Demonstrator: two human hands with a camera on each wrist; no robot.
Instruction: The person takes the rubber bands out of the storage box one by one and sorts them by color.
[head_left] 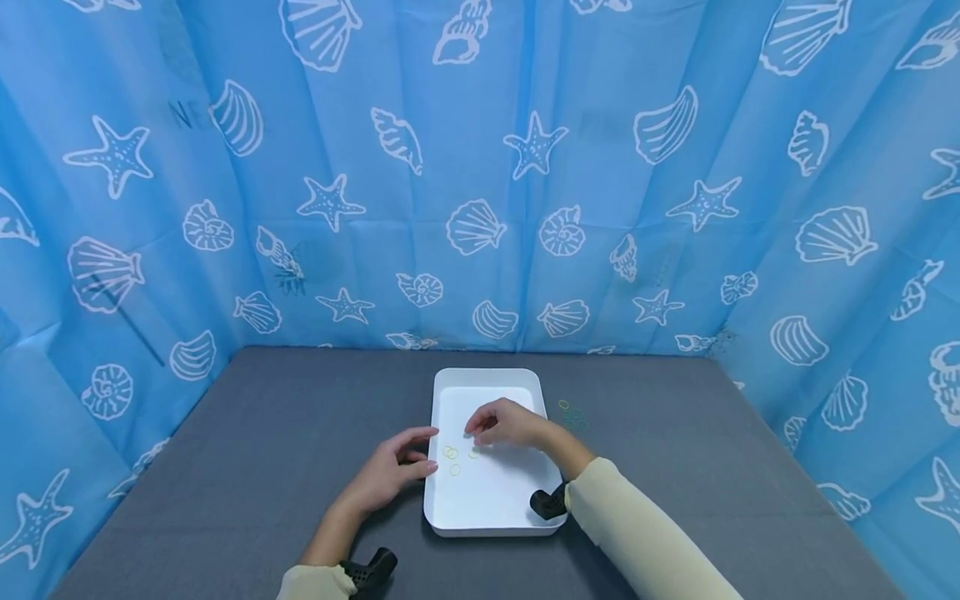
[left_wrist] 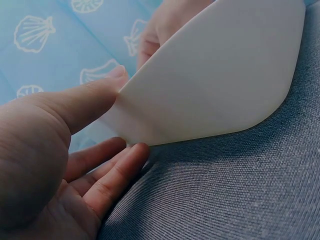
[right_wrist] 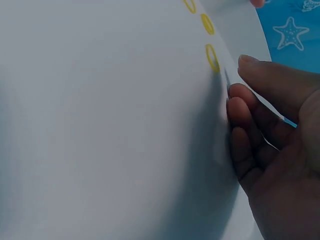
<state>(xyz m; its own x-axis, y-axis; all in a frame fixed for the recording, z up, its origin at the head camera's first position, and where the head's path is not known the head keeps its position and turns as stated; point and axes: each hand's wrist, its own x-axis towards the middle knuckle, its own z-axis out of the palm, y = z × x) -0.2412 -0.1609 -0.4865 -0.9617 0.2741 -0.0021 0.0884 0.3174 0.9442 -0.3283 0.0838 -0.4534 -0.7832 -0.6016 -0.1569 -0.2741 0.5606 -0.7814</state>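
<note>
A white rectangular tray (head_left: 498, 500) lies on the grey table. My left hand (head_left: 378, 477) is at its left side; in the left wrist view the thumb touches the rim and the loosely bent fingers reach the foot of the outer wall (left_wrist: 215, 75). Inside the tray are several thin yellow rings (head_left: 455, 475), like small rubber bands. Over the tray floor is my right hand (head_left: 510, 423), fingers bent. The right wrist view shows a gap between its thumb and fingertips, nothing visible in it, close to one yellow ring (right_wrist: 208, 52).
To the right of the tray, a few small green and yellow rings (head_left: 573, 417) lie on the grey cloth (head_left: 660, 467). A blue curtain (head_left: 480, 167) with white shells and starfish hangs behind the table and along both sides.
</note>
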